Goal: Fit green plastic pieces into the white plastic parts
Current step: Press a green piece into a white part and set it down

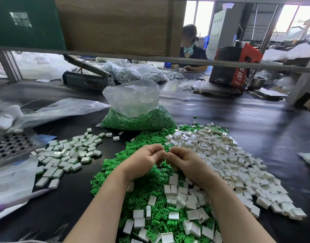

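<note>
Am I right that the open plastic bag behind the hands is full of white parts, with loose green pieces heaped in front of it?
Not quite. The head view shows the open plastic bag holds green pieces, not white parts. The rest stands: it sits behind the hands, with loose green pieces heaped in front.

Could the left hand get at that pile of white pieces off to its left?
Probably yes: the left hand has only bare black table between it and the white pile, though its fingers look busy now.

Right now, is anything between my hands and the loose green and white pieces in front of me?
Nothing visible. The left hand and right hand meet fingertip to fingertip directly over the loose green pieces, with the white parts just to the right. What their grip holds is hidden.
</note>
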Available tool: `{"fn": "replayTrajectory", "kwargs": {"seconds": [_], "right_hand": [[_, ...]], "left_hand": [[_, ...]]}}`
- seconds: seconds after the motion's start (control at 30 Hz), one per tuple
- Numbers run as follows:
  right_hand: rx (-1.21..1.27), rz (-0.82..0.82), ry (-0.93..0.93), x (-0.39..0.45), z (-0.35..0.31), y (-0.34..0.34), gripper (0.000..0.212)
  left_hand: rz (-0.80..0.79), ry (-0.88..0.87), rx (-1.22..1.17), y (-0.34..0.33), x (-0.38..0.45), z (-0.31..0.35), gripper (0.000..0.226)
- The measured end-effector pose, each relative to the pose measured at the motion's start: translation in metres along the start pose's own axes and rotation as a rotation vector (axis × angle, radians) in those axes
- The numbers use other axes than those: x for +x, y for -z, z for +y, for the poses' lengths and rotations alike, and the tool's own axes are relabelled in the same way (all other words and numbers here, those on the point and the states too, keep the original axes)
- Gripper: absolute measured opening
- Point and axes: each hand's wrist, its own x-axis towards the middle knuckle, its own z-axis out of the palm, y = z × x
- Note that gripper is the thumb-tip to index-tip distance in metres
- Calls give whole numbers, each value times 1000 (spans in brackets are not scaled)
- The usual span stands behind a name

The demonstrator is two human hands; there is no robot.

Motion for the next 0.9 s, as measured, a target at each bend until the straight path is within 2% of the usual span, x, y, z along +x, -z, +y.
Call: {"fn": "replayTrajectory", "kwargs": {"seconds": [0.1, 0.3, 0.5, 0.67, 0.9], "right_hand": [[30, 24, -8, 0, -2, 0, 23], [48, 88, 2, 1, -1, 1, 37], [290, 112, -61, 2, -2, 3, 43], [367, 47, -108, 3, -1, 1, 53], [650, -44, -154, 6, -5, -1, 48]], "left_hand": [[6, -5, -8, 6, -1, 1, 17], [103, -63, -66, 9, 1, 6, 9], [168, -91, -78, 7, 3, 10, 7], [219, -108, -100, 3, 3, 13, 4], [221, -101, -169, -1, 3, 18, 9]]}}
